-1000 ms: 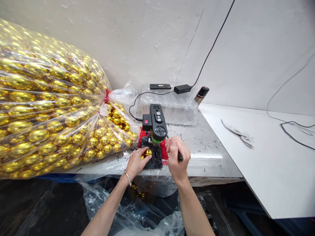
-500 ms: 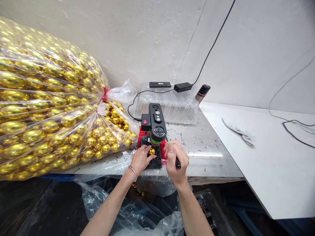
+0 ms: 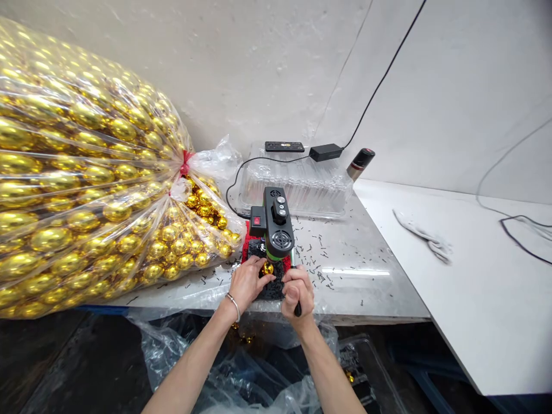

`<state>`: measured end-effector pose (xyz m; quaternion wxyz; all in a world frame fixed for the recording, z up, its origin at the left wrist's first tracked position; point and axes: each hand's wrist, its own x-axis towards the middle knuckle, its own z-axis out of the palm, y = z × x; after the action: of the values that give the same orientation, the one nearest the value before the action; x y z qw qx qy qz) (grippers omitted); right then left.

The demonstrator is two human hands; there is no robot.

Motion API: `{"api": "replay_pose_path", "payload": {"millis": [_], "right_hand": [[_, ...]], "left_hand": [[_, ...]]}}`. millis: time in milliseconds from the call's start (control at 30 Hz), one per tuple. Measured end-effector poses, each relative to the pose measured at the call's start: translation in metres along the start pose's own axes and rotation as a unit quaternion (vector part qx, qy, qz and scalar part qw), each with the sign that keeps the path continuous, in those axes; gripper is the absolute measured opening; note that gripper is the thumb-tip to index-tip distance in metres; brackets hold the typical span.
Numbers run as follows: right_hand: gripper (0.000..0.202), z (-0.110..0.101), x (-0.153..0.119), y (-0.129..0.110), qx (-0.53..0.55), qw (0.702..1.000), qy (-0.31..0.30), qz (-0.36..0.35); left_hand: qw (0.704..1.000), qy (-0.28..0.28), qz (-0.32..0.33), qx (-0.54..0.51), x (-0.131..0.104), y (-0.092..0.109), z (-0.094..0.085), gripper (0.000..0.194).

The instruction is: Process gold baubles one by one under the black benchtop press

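Note:
My left hand (image 3: pixel 247 284) pinches a shiny gold ball (image 3: pixel 268 269) between thumb and fingers, right under the head of a small black bench press (image 3: pixel 278 223). The press carries round vents, a knob on top and a side box with a red switch. To the right of it, my right hand (image 3: pixel 299 292) is closed around the black lever handle (image 3: pixel 297 310), whose lower end sticks out below the fist. Black and red textured matting (image 3: pixel 271 292) lies under the ball. The contact between press head and ball is hidden.
A huge clear bag of gold balls (image 3: pixel 81 195) fills the left. Behind the press stand a clear plastic tray (image 3: pixel 302 198), a black power adapter (image 3: pixel 326 152) with cable, and a tumbler (image 3: pixel 360 163). Dark scraps litter the table (image 3: pixel 366 293). A glove (image 3: pixel 425 237) lies right; plastic sheeting (image 3: pixel 241 379) hangs below.
My right hand and the lever handle have swung left and toward me, closer to the press. My left hand stays at the ball. The view has shifted slightly.

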<state>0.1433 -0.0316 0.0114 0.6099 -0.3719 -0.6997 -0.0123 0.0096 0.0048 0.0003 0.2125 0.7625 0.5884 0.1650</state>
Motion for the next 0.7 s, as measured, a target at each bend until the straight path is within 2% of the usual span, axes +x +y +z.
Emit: {"api": "replay_pose_path", "payload": {"millis": [100, 233, 300, 433, 567, 700], "right_hand": [[0.027, 0.003, -0.006, 0.005, 0.001, 1.000, 0.007, 0.008], [0.024, 0.005, -0.009, 0.009, 0.008, 1.000, -0.006, -0.028], [0.024, 0.002, -0.004, 0.005, 0.021, 0.999, -0.005, -0.025], [0.027, -0.008, 0.024, -0.015, 0.036, 0.999, 0.000, 0.030], [0.028, -0.016, 0.049, -0.032, 0.039, 0.997, -0.007, 0.067], [0.029, -0.014, 0.050, -0.033, 0.030, 0.997, 0.005, 0.066]], "left_hand": [[1.000, 0.005, 0.003, -0.011, 0.000, -0.001, 0.001, 0.029], [1.000, 0.009, -0.002, -0.019, 0.000, 0.000, 0.001, 0.029], [1.000, 0.011, -0.003, -0.022, 0.001, 0.001, 0.000, 0.030], [0.998, 0.035, 0.001, -0.050, -0.003, 0.002, -0.002, 0.035], [0.990, 0.074, -0.008, -0.118, -0.030, 0.003, -0.007, 0.036], [0.976, -0.010, -0.034, -0.215, -0.064, 0.001, -0.007, 0.033]]}}
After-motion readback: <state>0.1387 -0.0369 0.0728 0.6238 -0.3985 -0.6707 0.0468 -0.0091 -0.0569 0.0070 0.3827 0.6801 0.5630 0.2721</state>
